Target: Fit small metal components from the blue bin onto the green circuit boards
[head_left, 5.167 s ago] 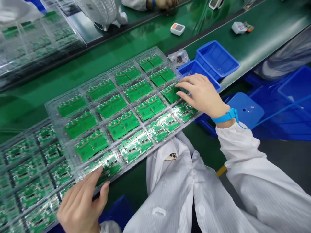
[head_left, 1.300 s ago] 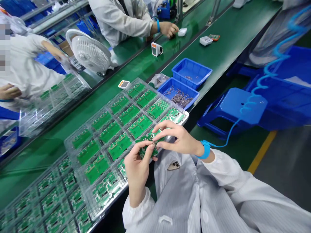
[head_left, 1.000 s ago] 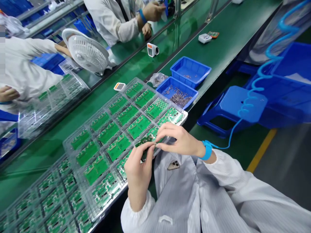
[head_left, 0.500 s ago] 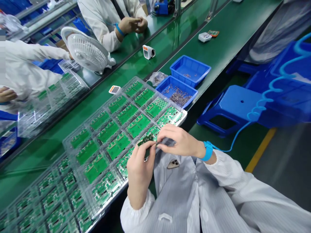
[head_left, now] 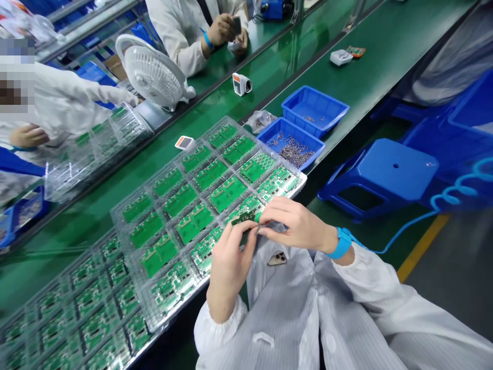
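"While your hands are raised just above the tray's near edge, what have you got between them?"

"You have a small green circuit board (head_left: 244,216) at your fingertips. Your right hand (head_left: 298,226) has its thumb and forefinger pressed together at the board's edge, pinching a speck of metal (too small to name from here). Your left hand (head_left: 229,270) has its fingers curled close together around the other end, apparently to steady the board against that pinch."

"What lies closest to your fingers?"

"Directly beneath them, the clear plastic tray (head_left: 304,177) spreads out past your left fingers, its pockets seemingly there to keep the green boards from rubbing together. Beyond your right fingertips, a blue plastic bin (head_left: 321,146) holds a heap of small metal parts, probably placed to stay within easy reach. A second blue plastic bin (head_left: 314,90) just behind it holds only a few."

"And below your hands?"

"Below your fingers, a phone (head_left: 277,258) sits in the pocket of your white smock (head_left: 285,318). A blue wrist strap (head_left: 342,242) circles your right wrist, likely for static protection, with its blue coiled cord (head_left: 447,200) running off to the right."
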Demonstrator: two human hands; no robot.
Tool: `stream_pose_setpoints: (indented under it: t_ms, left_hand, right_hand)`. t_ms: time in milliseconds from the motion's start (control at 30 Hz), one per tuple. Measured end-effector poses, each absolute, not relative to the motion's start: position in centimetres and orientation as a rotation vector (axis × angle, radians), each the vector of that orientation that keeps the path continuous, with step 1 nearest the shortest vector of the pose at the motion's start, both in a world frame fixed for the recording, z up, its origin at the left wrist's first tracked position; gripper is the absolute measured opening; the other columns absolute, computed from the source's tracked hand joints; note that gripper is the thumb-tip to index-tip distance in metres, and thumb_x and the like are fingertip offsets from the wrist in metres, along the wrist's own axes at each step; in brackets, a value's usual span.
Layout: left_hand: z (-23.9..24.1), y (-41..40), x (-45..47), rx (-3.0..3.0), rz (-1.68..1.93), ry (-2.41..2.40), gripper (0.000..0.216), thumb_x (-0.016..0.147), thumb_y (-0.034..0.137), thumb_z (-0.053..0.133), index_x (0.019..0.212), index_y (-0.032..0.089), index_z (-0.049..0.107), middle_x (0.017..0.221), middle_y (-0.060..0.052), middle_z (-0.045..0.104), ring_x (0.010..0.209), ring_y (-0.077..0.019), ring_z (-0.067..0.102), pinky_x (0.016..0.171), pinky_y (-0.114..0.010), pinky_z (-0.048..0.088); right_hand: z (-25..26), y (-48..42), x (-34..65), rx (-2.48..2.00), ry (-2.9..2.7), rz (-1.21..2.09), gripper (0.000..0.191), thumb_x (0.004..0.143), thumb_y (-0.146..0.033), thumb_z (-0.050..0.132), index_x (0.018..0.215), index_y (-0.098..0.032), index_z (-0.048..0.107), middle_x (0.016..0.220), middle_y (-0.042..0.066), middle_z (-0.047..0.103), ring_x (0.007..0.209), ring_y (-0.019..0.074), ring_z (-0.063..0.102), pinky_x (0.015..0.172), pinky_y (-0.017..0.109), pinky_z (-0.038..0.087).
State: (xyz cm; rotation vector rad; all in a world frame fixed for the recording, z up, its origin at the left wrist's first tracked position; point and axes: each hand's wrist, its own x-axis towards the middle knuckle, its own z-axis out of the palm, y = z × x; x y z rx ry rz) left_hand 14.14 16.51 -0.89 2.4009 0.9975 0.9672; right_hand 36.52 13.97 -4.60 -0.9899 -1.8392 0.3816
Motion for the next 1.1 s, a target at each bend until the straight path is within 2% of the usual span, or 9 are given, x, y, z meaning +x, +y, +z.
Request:
stream_pose_setpoints:
  t_ms: [200, 300, 400, 500, 567, 633, 733, 933, 1100]
  left_hand:
    - [-1.2, 16.8, 14.4, 2.317, 0.925, 0.985, 0.012, 0.117, 0.023, 0.066, 0.121, 0.025, 0.078, 0.109, -0.005, 0.086, 0.098, -0.0196, 0.085, 0.088, -0.029, 0.068]
    - [-1.7, 16.8, 14.8, 2.276, 0.992, 1.000, 0.027, 0.118, 0.024, 0.064, 0.142, 0.027, 0.075, 0.132, -0.008, 0.086, 0.107, -0.0212, 0.086, 0.093, -0.031, 0.069]
    - [-2.2, 16.6, 15.0, 2.219, 0.999, 1.087, 0.056, 0.117, 0.031, 0.070, 0.172, 0.028, 0.056, 0.133, -0.009, 0.085, 0.072, -0.0140, 0.075, 0.067, -0.026, 0.062]
    - [-2.5, 16.5, 15.0, 2.184, 0.965, 1.121, 0.057, 0.117, 0.034, 0.071, 0.171, 0.027, 0.057, 0.116, -0.005, 0.086, 0.051, -0.0081, 0.058, 0.052, -0.024, 0.052]
    - [-2.5, 16.7, 15.0, 2.196, 0.980, 1.088, 0.044, 0.117, 0.034, 0.071, 0.160, 0.028, 0.066, 0.126, -0.007, 0.086, 0.063, -0.0106, 0.071, 0.062, -0.025, 0.061]
    - [-2.4, 16.8, 14.9, 2.203, 0.981, 1.062, 0.039, 0.116, 0.032, 0.071, 0.155, 0.029, 0.070, 0.142, -0.009, 0.084, 0.089, -0.0172, 0.085, 0.083, -0.029, 0.070]
    - [-2.1, 17.0, 14.9, 2.206, 0.949, 1.036, 0.039, 0.116, 0.028, 0.071, 0.155, 0.030, 0.071, 0.149, -0.009, 0.083, 0.118, -0.0235, 0.088, 0.104, -0.036, 0.073]
    - [-2.1, 17.1, 14.7, 2.241, 0.917, 0.973, 0.042, 0.117, 0.022, 0.069, 0.158, 0.030, 0.069, 0.151, -0.008, 0.084, 0.126, -0.0237, 0.087, 0.108, -0.036, 0.073]
    - [-2.3, 17.2, 14.2, 2.263, 0.858, 0.948, 0.045, 0.117, 0.020, 0.067, 0.160, 0.031, 0.069, 0.152, -0.006, 0.083, 0.126, -0.0227, 0.088, 0.109, -0.033, 0.072]
  right_hand:
    - [-4.7, 14.0, 36.7, -0.998, -1.719, 0.545, 0.019, 0.116, -0.033, 0.075, 0.100, -0.023, 0.075, 0.089, 0.003, 0.075, 0.083, 0.0196, 0.069, 0.076, 0.036, 0.058]
    - [-4.5, 14.1, 36.6, -1.061, -1.550, 0.688, 0.030, 0.114, -0.044, 0.079, 0.094, -0.023, 0.075, 0.085, 0.002, 0.074, 0.076, 0.0173, 0.067, 0.070, 0.033, 0.056]
    - [-4.4, 14.4, 36.4, -1.101, -1.423, 0.774, 0.037, 0.111, -0.052, 0.082, 0.091, -0.022, 0.077, 0.083, 0.001, 0.074, 0.072, 0.0156, 0.066, 0.068, 0.031, 0.054]
    - [-4.3, 14.5, 36.3, -1.131, -1.344, 0.805, 0.037, 0.110, -0.052, 0.083, 0.091, -0.021, 0.080, 0.082, 0.001, 0.075, 0.071, 0.0144, 0.065, 0.068, 0.030, 0.052]
    - [-4.3, 14.6, 36.3, -1.145, -1.316, 0.817, 0.037, 0.110, -0.052, 0.083, 0.091, -0.020, 0.081, 0.082, 0.001, 0.075, 0.070, 0.0140, 0.063, 0.067, 0.030, 0.051]
    - [-4.3, 14.7, 36.2, -1.150, -1.302, 0.835, 0.038, 0.110, -0.052, 0.083, 0.090, -0.020, 0.080, 0.080, 0.000, 0.074, 0.070, 0.0140, 0.061, 0.067, 0.030, 0.049]
    - [-4.4, 14.7, 36.2, -1.150, -1.297, 0.872, 0.034, 0.108, -0.047, 0.084, 0.088, -0.020, 0.078, 0.077, -0.001, 0.071, 0.069, 0.0134, 0.059, 0.067, 0.030, 0.048]
    - [-4.5, 14.8, 36.1, -1.173, -1.309, 0.915, 0.023, 0.108, -0.033, 0.080, 0.088, -0.020, 0.076, 0.075, -0.003, 0.069, 0.066, 0.0120, 0.056, 0.064, 0.028, 0.044]
    - [-4.1, 14.9, 36.2, -1.192, -1.372, 0.901, 0.031, 0.109, -0.040, 0.081, 0.087, -0.020, 0.075, 0.075, -0.002, 0.069, 0.066, 0.0120, 0.055, 0.063, 0.028, 0.043]
